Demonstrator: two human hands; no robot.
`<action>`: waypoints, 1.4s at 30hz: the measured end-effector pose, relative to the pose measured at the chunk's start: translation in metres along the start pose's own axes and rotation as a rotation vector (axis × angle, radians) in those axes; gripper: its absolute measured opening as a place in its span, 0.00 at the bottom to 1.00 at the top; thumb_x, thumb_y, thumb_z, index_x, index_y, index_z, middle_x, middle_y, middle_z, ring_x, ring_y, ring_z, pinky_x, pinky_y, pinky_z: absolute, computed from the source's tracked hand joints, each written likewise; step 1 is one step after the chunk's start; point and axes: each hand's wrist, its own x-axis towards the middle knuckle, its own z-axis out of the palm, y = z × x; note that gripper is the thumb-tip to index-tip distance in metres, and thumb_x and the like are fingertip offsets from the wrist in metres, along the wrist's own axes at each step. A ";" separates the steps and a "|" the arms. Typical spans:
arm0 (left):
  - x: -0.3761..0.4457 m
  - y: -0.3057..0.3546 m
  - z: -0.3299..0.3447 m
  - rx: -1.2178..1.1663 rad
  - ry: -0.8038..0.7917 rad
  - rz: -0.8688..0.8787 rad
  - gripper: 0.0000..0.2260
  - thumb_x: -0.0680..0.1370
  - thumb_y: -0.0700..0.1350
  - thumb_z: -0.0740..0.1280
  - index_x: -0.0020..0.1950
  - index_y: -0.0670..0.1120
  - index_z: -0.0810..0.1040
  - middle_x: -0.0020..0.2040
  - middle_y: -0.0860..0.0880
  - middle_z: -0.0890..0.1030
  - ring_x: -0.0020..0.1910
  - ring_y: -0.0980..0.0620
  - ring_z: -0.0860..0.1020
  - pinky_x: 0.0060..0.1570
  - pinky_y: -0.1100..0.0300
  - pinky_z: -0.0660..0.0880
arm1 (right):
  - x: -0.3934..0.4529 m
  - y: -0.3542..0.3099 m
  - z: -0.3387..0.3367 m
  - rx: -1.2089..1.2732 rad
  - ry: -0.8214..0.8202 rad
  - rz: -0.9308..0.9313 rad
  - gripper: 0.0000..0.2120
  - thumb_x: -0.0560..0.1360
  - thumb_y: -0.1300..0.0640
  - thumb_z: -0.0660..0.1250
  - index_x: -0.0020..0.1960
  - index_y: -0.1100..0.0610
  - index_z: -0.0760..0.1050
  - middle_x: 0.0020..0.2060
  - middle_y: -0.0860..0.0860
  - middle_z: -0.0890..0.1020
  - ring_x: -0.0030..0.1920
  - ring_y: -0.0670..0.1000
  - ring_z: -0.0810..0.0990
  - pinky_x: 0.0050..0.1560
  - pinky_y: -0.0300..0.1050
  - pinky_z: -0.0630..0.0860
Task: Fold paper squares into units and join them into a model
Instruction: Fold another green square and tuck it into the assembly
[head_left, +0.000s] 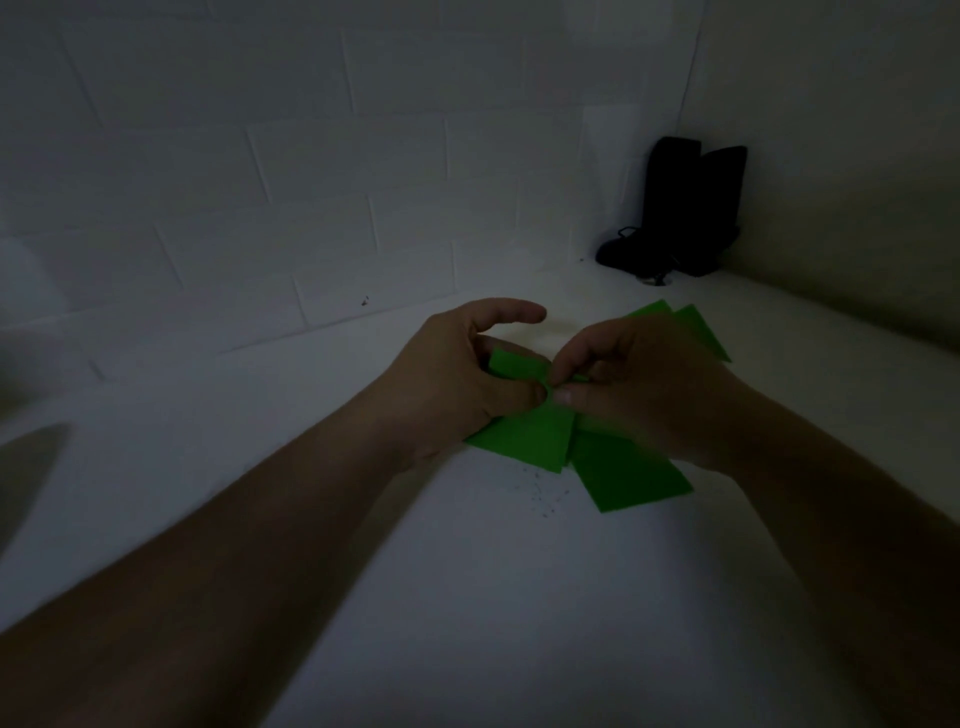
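A green folded paper unit (519, 436) is held over the white surface between both hands. My left hand (457, 379) pinches its upper part with thumb and fingers, the index finger stretched out above. My right hand (639, 384) pinches the same fold from the right, thumb tip meeting the left thumb. A second green paper piece (628, 475) lies flat below the right hand, partly under the unit. More green paper (696, 327) sticks out behind the right hand; most of it is hidden.
The scene is dim. A white tiled wall (311, 182) rises behind the white table surface (467, 597). A black object (680, 208) stands in the far right corner. Small dark specks (543, 499) dot the surface below the paper.
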 end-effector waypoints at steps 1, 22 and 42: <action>0.000 0.001 0.000 0.002 -0.005 -0.002 0.28 0.72 0.30 0.76 0.65 0.55 0.78 0.49 0.47 0.88 0.48 0.40 0.86 0.53 0.40 0.83 | 0.000 0.000 0.000 -0.011 0.002 -0.003 0.10 0.71 0.56 0.78 0.38 0.42 0.82 0.34 0.41 0.83 0.36 0.45 0.82 0.35 0.33 0.77; 0.001 -0.003 -0.006 -0.129 -0.121 -0.041 0.32 0.73 0.28 0.74 0.71 0.53 0.74 0.52 0.41 0.86 0.53 0.40 0.85 0.59 0.41 0.81 | -0.005 -0.010 -0.012 0.321 -0.157 0.212 0.16 0.72 0.68 0.75 0.55 0.54 0.78 0.38 0.54 0.87 0.38 0.51 0.87 0.39 0.39 0.81; 0.003 -0.002 -0.001 -0.285 -0.001 -0.125 0.11 0.74 0.33 0.74 0.53 0.43 0.84 0.50 0.38 0.86 0.49 0.40 0.86 0.53 0.48 0.83 | 0.000 -0.004 -0.008 0.289 0.036 0.132 0.09 0.72 0.70 0.74 0.43 0.57 0.84 0.34 0.53 0.85 0.34 0.47 0.83 0.43 0.43 0.83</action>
